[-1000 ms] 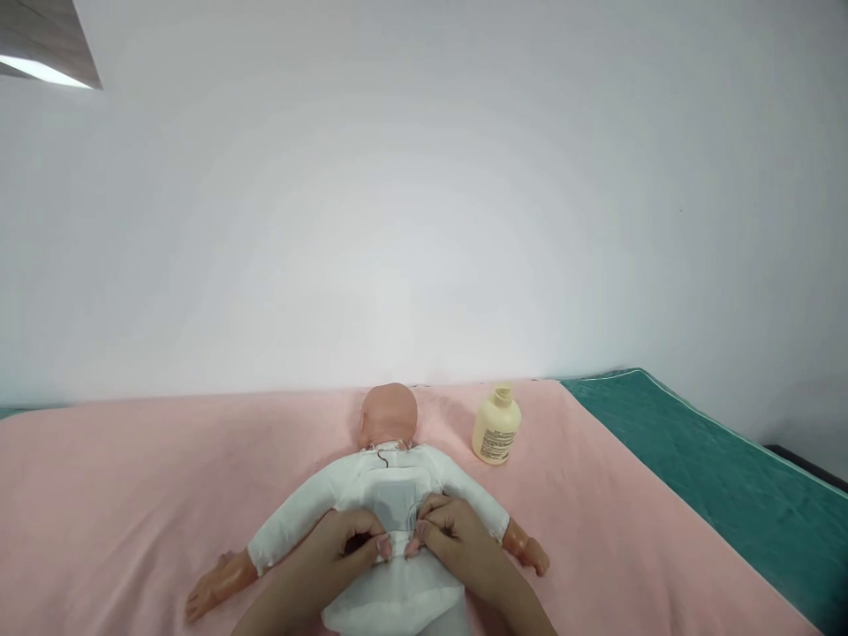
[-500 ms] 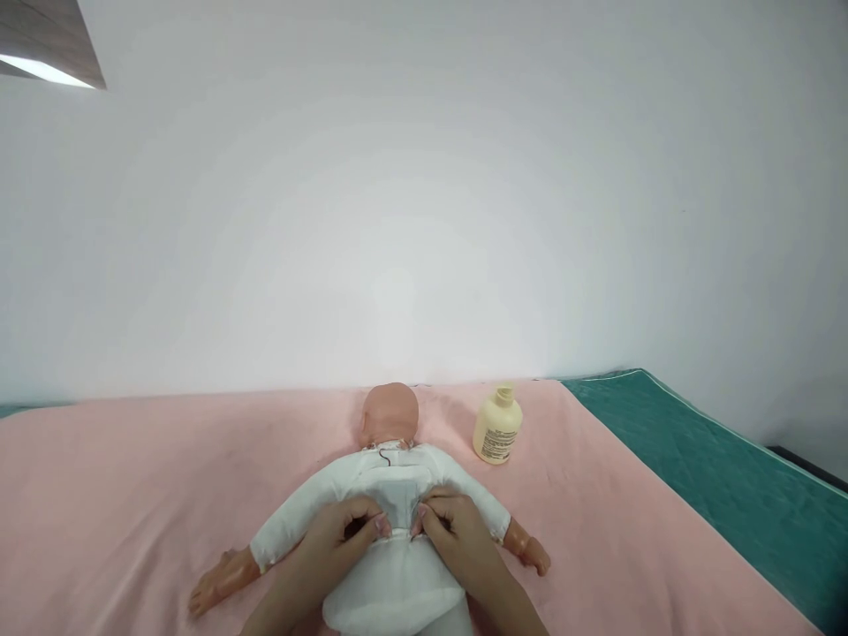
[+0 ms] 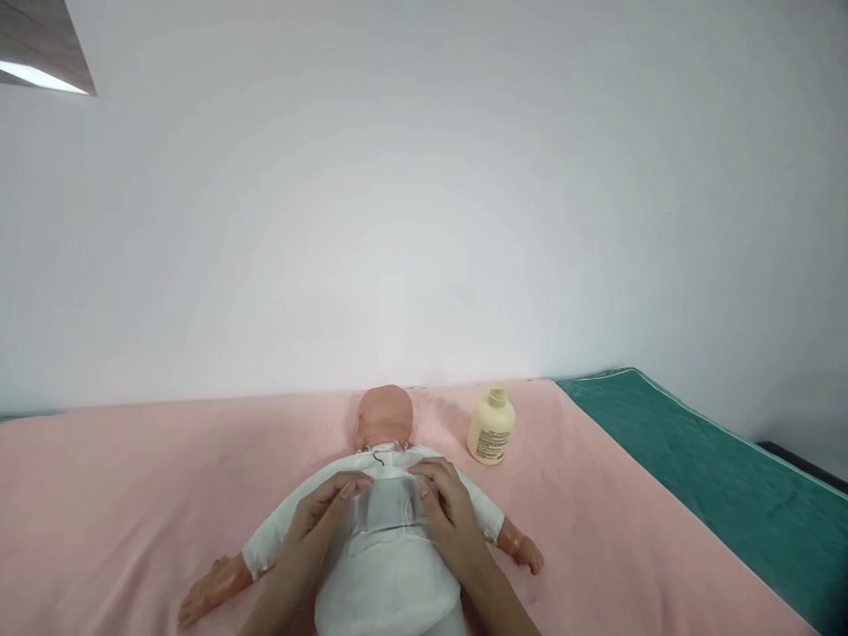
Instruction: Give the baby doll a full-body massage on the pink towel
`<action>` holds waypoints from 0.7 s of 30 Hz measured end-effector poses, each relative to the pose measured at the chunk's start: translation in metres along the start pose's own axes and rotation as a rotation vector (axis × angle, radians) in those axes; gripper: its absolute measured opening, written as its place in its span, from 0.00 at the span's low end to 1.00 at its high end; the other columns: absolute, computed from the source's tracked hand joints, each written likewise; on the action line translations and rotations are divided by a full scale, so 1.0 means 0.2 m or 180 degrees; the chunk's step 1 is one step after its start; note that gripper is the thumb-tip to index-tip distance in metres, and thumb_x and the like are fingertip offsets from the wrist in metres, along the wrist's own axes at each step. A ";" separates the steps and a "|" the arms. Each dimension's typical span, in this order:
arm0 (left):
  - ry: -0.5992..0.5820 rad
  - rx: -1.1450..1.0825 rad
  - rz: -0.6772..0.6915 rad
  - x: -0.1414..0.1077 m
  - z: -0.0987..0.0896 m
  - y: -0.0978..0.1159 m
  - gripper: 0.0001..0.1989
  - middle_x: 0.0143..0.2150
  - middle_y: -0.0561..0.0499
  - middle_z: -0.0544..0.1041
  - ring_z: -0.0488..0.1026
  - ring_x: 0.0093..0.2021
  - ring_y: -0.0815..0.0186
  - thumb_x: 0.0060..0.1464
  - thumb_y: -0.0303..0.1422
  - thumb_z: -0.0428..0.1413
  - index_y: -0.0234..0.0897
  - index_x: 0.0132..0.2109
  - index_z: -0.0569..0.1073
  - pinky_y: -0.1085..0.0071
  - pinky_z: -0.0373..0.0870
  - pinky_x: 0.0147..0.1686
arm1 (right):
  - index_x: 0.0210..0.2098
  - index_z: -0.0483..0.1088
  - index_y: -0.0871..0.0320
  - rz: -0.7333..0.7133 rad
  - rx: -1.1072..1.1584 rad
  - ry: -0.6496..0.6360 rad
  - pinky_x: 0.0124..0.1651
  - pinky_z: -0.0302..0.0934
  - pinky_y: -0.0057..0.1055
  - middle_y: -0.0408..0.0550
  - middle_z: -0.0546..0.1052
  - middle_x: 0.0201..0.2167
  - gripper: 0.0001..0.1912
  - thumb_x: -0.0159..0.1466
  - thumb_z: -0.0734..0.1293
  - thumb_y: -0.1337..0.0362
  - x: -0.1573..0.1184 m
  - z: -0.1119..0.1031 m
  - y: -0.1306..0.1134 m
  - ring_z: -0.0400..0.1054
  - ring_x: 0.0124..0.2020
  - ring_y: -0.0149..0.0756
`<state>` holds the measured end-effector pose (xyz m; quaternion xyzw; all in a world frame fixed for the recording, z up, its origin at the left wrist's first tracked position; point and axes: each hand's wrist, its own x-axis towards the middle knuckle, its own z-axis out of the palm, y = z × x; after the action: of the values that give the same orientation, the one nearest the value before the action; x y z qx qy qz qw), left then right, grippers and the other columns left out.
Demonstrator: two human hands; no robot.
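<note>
A baby doll [image 3: 390, 587] with a white cloth body lies on its front, its bare head [image 3: 385, 415] toward the wall and its arms spread. In the middle of its back is a smooth grey panel [image 3: 388, 505], framed by the cloth. My left hand [image 3: 324, 512] is at the panel's upper left corner, thumb and index finger pinched together on the cloth edge. Across from it my right hand [image 3: 447, 508] rests at the upper right corner, fingers bent over the cloth and thumb beside the panel. What lies under the fingertips is partly hidden.
A pale yellow bottle [image 3: 491, 426] without a pump or cap stands right of the doll's head. A pink sheet [image 3: 132, 495] covers the surface, with a green cover [image 3: 695, 468] at the right. The white wall [image 3: 390, 194] rises directly behind.
Both hands have moved up from the panel's lower edge to its upper corners. They are farther apart, and more of the grey panel shows. The view has shifted slightly.
</note>
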<state>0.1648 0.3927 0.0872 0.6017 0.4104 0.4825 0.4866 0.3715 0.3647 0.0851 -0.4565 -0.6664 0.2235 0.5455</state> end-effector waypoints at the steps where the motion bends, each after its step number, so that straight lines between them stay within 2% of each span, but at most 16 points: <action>1: -0.0014 -0.0022 0.0006 -0.01 0.01 0.01 0.18 0.47 0.49 0.79 0.72 0.51 0.59 0.58 0.47 0.51 0.41 0.43 0.77 0.66 0.67 0.53 | 0.48 0.71 0.54 0.0017 -0.0009 -0.0079 0.56 0.56 0.38 0.49 0.73 0.47 0.13 0.69 0.59 0.60 0.01 0.00 0.01 0.64 0.52 0.41; 4: -0.0100 -0.0002 0.0036 -0.04 0.04 0.00 0.19 0.53 0.49 0.76 0.70 0.56 0.58 0.59 0.47 0.49 0.43 0.50 0.74 0.62 0.63 0.59 | 0.51 0.69 0.53 0.0094 -0.0073 -0.0337 0.59 0.54 0.38 0.48 0.72 0.51 0.13 0.70 0.59 0.61 0.01 0.02 0.02 0.62 0.55 0.40; 8: -0.0125 0.0517 0.0124 -0.03 0.06 -0.05 0.18 0.56 0.48 0.74 0.66 0.60 0.58 0.60 0.46 0.49 0.43 0.50 0.73 0.58 0.54 0.65 | 0.48 0.71 0.53 0.0138 -0.0215 -0.0447 0.57 0.56 0.38 0.47 0.74 0.47 0.14 0.72 0.56 0.58 0.00 0.03 0.03 0.65 0.51 0.39; 11: -0.0198 0.0859 0.0136 -0.02 0.07 -0.06 0.18 0.57 0.48 0.73 0.67 0.58 0.59 0.61 0.46 0.47 0.42 0.49 0.72 0.56 0.56 0.65 | 0.43 0.72 0.55 0.0171 -0.0402 -0.0511 0.53 0.57 0.38 0.48 0.75 0.43 0.15 0.72 0.56 0.57 0.01 0.04 0.02 0.66 0.48 0.41; 14: -0.0236 0.0929 0.0174 -0.02 0.09 -0.03 0.18 0.55 0.48 0.73 0.68 0.58 0.59 0.62 0.45 0.45 0.42 0.50 0.71 0.56 0.58 0.63 | 0.40 0.72 0.55 0.0167 -0.0554 -0.0528 0.51 0.59 0.39 0.49 0.75 0.41 0.15 0.72 0.56 0.57 0.02 0.05 0.01 0.67 0.45 0.42; 17: -0.0206 0.0978 0.0324 -0.03 0.10 -0.02 0.17 0.54 0.49 0.74 0.68 0.58 0.60 0.63 0.44 0.45 0.42 0.50 0.71 0.56 0.59 0.63 | 0.43 0.71 0.55 0.0059 -0.0582 -0.0465 0.53 0.58 0.39 0.48 0.75 0.42 0.13 0.72 0.57 0.60 0.01 0.04 0.00 0.66 0.47 0.42; 21: -0.0004 0.1284 0.0781 -0.01 0.09 -0.08 0.17 0.57 0.49 0.72 0.65 0.60 0.60 0.63 0.42 0.45 0.42 0.53 0.69 0.55 0.58 0.64 | 0.50 0.69 0.53 -0.0199 -0.0577 -0.0408 0.58 0.55 0.38 0.47 0.73 0.49 0.12 0.71 0.58 0.65 0.00 0.04 -0.01 0.63 0.52 0.40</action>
<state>0.1819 0.3905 0.0698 0.7324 0.4220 0.4459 0.2944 0.3641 0.3663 0.0841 -0.4677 -0.7313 0.1739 0.4649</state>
